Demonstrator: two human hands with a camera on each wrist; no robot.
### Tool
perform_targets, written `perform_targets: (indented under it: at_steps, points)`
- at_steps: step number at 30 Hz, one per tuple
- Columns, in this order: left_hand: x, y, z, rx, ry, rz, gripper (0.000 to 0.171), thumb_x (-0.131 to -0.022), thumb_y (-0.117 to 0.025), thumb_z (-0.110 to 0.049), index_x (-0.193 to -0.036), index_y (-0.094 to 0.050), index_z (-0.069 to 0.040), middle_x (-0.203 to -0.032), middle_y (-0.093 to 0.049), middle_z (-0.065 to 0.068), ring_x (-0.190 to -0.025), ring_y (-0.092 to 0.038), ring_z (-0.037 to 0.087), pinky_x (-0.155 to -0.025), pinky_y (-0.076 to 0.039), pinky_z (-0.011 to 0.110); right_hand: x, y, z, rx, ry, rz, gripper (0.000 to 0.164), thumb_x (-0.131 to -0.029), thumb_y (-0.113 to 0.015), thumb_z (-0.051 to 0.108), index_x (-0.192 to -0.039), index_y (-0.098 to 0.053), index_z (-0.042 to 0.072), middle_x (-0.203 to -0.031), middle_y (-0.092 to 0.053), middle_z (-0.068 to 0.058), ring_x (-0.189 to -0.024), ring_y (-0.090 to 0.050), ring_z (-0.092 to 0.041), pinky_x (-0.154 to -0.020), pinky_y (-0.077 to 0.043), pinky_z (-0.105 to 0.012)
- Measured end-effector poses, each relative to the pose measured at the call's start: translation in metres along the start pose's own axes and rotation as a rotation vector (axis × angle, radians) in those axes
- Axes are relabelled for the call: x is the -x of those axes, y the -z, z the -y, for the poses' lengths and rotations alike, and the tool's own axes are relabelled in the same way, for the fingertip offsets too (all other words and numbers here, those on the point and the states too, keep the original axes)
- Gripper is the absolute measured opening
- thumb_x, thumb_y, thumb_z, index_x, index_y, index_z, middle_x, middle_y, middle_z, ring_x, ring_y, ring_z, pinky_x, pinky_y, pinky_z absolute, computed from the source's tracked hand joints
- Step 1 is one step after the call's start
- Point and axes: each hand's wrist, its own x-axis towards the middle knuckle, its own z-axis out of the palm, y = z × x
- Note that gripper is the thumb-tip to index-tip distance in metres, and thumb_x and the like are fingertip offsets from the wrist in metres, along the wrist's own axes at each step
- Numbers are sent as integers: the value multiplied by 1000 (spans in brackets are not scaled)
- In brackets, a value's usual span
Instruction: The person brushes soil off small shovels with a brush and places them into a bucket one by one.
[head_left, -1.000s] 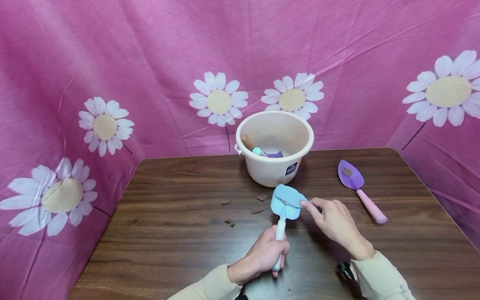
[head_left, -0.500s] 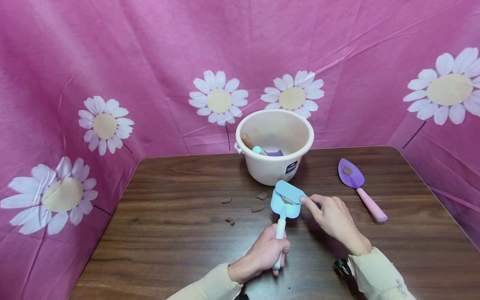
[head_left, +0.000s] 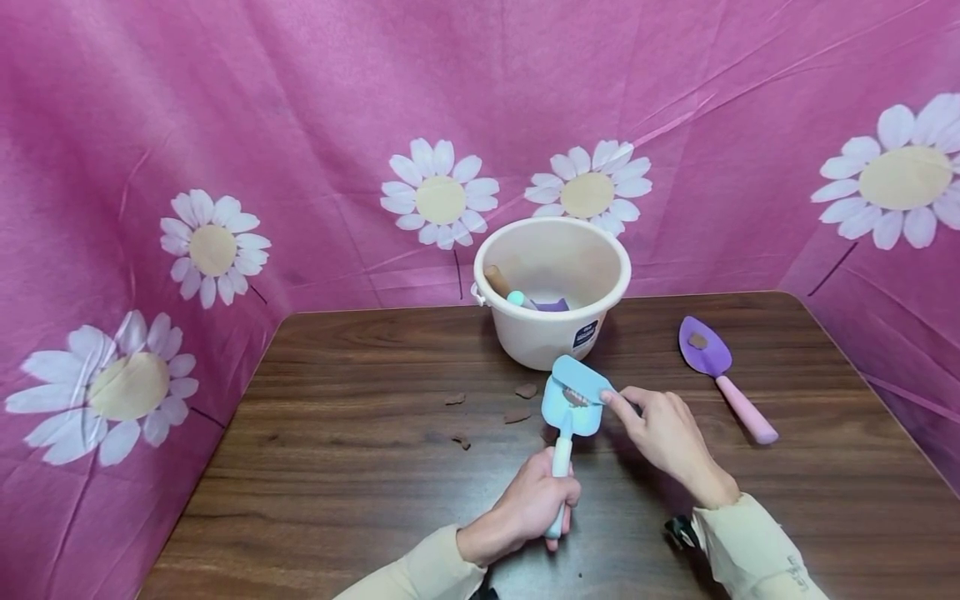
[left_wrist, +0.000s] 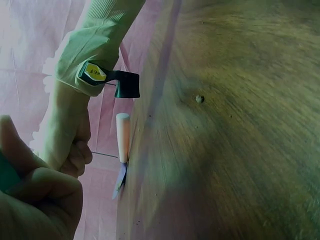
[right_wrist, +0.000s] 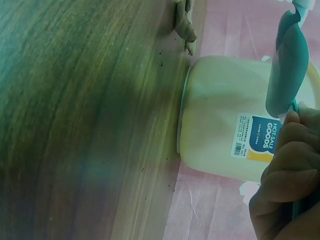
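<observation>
My left hand [head_left: 527, 500] grips the pale handle of a light blue toy shovel [head_left: 557, 415], its blade raised in front of the bucket. Some brown bits [head_left: 575, 398] lie in the blade. With thumb and fingers my right hand [head_left: 670, 437] pinches a flat light blue scraper-like piece [head_left: 585, 377] that lies across the upper part of the blade; its exact kind is unclear. The right wrist view shows the underside of the shovel [right_wrist: 290, 65] beside the curled right fingers [right_wrist: 290, 170].
Behind the shovel stands a cream bucket [head_left: 536, 337] holding a brown rod, a teal-tipped thing and something purple. A purple trowel [head_left: 705, 354] with a pink handle lies to the right, a brown chip on it. Several brown fragments [head_left: 517, 417] lie left of the shovel on the wooden table [head_left: 337, 467].
The flat blue piece in my right hand has tilted and shifted slightly up, so more brown bits show in the shovel. My left hand has stayed nearly still.
</observation>
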Motion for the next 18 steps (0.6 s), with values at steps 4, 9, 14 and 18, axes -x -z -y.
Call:
perform_targets:
  at_steps: [4, 9, 14, 18]
  points:
    - [0, 0, 0, 6, -2, 2, 19, -69, -47, 1, -84, -47, -11, -43, -44, 0, -34, -41, 8, -27, -35, 24, -1, 0, 0, -6, -12, 9, 34, -97, -54, 39, -79, -68, 14, -51, -24, 12, -48, -30, -7, -47, -28, -22]
    - [-3, 2, 1, 13, 12, 0, 18, -69, -46, 1, -82, -47, -11, -43, -43, 0, -34, -41, 8, -27, -35, 24, -4, 0, 0, -34, -38, 49, 37, -97, -53, 41, -81, -70, 13, -52, -29, 10, -50, -34, -8, -48, -31, -22]
    - [-4, 5, 3, 41, 38, 5, 17, -69, -45, 1, -80, -46, -12, -42, -41, 0, -35, -39, 8, -26, -34, 22, -9, 4, -3, -187, -123, 98, 44, -98, -51, 42, -75, -67, 8, -55, -39, 7, -51, -37, -7, -46, -33, -23]
    - [-4, 5, 5, 46, 45, 6, 18, -68, -45, 1, -80, -46, -12, -41, -41, -1, -34, -39, 7, -26, -34, 23, -9, 14, -4, -241, -139, 78, 44, -98, -51, 40, -68, -61, 10, -54, -40, 6, -49, -36, -5, -44, -32, -24]
